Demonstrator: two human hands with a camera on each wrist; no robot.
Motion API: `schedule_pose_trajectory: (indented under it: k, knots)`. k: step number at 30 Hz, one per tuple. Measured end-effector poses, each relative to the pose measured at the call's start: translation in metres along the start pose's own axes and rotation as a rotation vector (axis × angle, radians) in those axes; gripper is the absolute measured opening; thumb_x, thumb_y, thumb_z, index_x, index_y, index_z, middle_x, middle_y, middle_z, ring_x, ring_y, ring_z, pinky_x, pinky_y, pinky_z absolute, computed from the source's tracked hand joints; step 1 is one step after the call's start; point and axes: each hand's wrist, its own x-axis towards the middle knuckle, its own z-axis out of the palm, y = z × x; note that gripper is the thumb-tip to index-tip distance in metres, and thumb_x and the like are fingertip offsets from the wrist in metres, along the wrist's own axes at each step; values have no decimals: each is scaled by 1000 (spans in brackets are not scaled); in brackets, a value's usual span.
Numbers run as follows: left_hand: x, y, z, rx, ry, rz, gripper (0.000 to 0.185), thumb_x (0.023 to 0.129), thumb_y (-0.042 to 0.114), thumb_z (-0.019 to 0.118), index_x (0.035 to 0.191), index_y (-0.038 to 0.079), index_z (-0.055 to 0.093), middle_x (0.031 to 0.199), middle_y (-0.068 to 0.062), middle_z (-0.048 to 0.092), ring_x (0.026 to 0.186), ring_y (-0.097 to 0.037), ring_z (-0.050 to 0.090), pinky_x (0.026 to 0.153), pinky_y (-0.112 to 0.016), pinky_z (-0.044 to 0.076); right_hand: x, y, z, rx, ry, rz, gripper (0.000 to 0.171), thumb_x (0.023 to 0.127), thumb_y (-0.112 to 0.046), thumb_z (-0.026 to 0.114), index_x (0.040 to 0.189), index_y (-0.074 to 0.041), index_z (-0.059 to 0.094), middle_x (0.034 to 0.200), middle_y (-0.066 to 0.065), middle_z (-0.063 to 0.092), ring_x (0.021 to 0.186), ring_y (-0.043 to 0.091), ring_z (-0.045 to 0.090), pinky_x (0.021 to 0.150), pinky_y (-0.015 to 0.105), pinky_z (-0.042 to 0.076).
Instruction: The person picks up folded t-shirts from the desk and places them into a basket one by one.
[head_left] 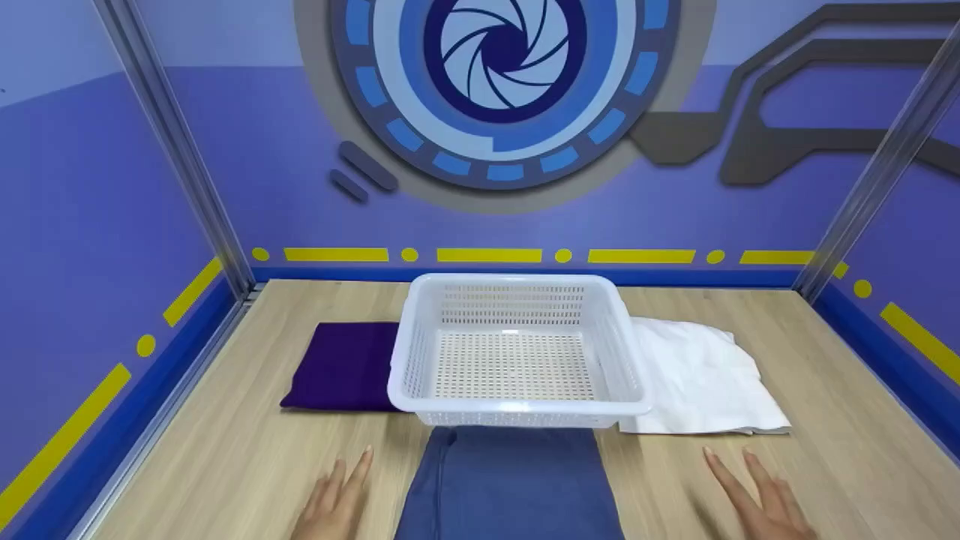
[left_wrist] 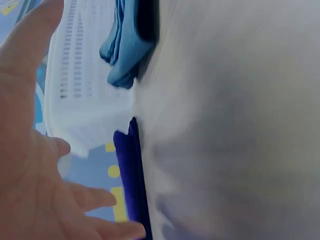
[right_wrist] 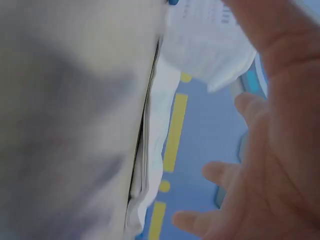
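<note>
The folded blue cloth (head_left: 510, 484) lies between both empty, flat-fingered hands, long axis running toward the white basket (head_left: 517, 352), with the left hand (head_left: 334, 502) closer to its edge than the right hand (head_left: 757, 499).

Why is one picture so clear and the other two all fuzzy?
Head view: sharp and evenly lit, basket crisp. Left wrist view: table a close grey blur, left hand soft. Right wrist view: the same blur, right hand out of focus.
</note>
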Motion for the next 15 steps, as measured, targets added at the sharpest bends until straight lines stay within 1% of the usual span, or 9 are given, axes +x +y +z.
schedule_pose_trajectory:
  k: [2,3,4,5,6,8,11,12,15]
  knots:
    - [-1,-2,5,-82,0,67,107,71,69,62,151,20,12,144,-32,26,129,-55,24,94,-74,21,3,-10,-6,162,-73,-4,110,68,-51,77,151,-36,5,147,32,5,127,62,6,80,83,10]
    - [-1,-2,6,-129,-6,99,106,73,64,64,151,16,12,145,-31,26,130,-53,24,94,-73,22,5,-15,-9,286,-136,-19,108,72,-43,77,151,-35,4,149,29,0,129,60,3,81,83,11]
    - [-2,-1,7,-188,-37,103,106,74,60,66,152,18,8,148,-28,22,132,-50,20,95,-73,20,8,-20,-11,412,-179,-21,106,75,-37,77,151,-31,4,150,27,-3,131,58,0,83,83,10]
    - [-3,1,7,-252,-76,115,106,76,57,66,152,17,5,150,-25,18,134,-47,16,95,-74,17,12,-25,-13,530,-257,34,103,78,-36,74,151,-32,2,151,25,-7,132,56,-3,85,82,12]
    - [-4,4,7,-316,-117,96,107,76,54,68,152,19,1,152,-23,13,136,-45,12,95,-75,15,15,-29,-14,633,-316,74,100,81,-34,72,151,-30,0,152,23,-10,132,57,-4,88,80,14]
    - [-7,15,5,-422,-193,2,106,79,51,67,152,21,-4,154,-18,6,138,-41,8,96,-76,11,23,-34,-13,831,-414,163,92,88,-29,65,151,-24,-3,152,25,-9,132,58,1,91,75,25]
    - [-4,28,4,-584,-270,-128,103,84,52,62,151,16,-6,154,-18,0,138,-43,4,97,-75,7,31,-38,-7,1010,-475,268,81,94,-31,56,152,-15,2,149,34,5,127,56,28,91,59,42]
    - [-2,32,4,-631,-282,-185,103,84,52,62,151,15,-6,155,-18,1,138,-44,5,98,-74,8,33,-38,-4,1080,-491,258,77,96,-28,53,151,-8,3,147,35,12,124,52,36,90,56,45]
    - [8,35,11,-750,-273,-205,104,85,42,66,148,-2,-3,151,-30,6,135,-51,11,101,-69,15,35,-39,4,1321,-562,256,67,98,-23,47,149,0,9,142,30,34,119,38,49,94,49,45]
